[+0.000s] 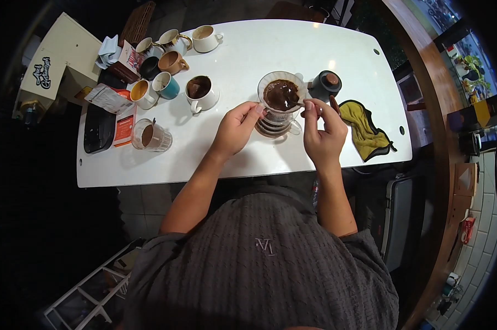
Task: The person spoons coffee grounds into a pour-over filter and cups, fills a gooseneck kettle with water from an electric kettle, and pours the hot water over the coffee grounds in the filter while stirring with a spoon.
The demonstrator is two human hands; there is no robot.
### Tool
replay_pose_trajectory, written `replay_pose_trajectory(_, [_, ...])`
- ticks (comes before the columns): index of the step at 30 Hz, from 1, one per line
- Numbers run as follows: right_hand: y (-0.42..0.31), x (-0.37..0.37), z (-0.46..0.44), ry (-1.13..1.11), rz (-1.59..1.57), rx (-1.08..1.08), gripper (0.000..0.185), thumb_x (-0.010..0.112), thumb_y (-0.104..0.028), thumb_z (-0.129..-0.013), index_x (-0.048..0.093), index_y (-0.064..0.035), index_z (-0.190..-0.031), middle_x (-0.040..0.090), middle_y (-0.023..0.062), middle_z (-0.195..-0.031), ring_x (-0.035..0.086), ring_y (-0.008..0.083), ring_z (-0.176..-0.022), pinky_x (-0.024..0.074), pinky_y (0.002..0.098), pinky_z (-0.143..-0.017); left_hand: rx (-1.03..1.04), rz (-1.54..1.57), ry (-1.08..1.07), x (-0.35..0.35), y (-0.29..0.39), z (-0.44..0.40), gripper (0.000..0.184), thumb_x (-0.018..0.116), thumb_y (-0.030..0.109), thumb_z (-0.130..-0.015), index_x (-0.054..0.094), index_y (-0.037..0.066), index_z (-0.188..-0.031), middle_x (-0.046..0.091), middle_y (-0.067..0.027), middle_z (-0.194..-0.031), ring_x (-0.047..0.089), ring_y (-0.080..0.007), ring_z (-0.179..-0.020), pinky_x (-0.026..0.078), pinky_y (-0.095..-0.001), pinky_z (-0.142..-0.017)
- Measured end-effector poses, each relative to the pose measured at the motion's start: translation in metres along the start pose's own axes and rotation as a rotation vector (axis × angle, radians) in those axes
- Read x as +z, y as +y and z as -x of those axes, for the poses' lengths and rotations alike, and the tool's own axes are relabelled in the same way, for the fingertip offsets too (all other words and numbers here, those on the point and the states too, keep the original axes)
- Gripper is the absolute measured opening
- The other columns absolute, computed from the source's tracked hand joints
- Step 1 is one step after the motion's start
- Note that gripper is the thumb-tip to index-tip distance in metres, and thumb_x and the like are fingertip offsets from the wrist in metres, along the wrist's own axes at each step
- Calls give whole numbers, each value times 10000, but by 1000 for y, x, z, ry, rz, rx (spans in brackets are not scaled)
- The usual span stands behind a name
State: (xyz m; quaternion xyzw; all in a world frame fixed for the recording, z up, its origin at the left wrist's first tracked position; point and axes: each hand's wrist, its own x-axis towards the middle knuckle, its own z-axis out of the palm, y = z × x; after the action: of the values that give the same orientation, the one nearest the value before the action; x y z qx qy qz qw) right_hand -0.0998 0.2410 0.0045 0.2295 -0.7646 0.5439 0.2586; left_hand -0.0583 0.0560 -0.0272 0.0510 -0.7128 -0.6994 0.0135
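A clear coffee dripper [265, 78] with wet dark coffee grounds [280, 94] in it stands on a glass server [272, 130]. My left hand [236, 130] is closed, its thumb and fingers pinching the dripper's left edge. In my right hand [325, 131], the fingers close round a thin spoon [302, 104] whose tip reaches into the wet grounds. The bowl of the spoon is hidden in the coffee. Just behind my right hand is a dark grey kettle-like vessel [326, 86] with a brown knob.
A yellow-green cloth [365, 132] lies right on the white table [232, 165]. Left are a white cup [204, 99] of dark grounds, a ribbed glass [157, 138] holding a spoon, a teal cup [167, 87] among several others, a silver pouch [110, 99] and a black tray [99, 132].
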Motion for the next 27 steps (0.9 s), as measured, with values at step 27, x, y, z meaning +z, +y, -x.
replay_pose_trajectory(27, [0,-11,-23,-83,27,-144,87,647,-2,-836,651,4,-923,656,109,-811,631,216,-682,486,290,-605,37,-30,-17,0,0,-1,271,451,221,-1002,609,10,-941,488,44,-710,402,-30,-623,339,-179,-559])
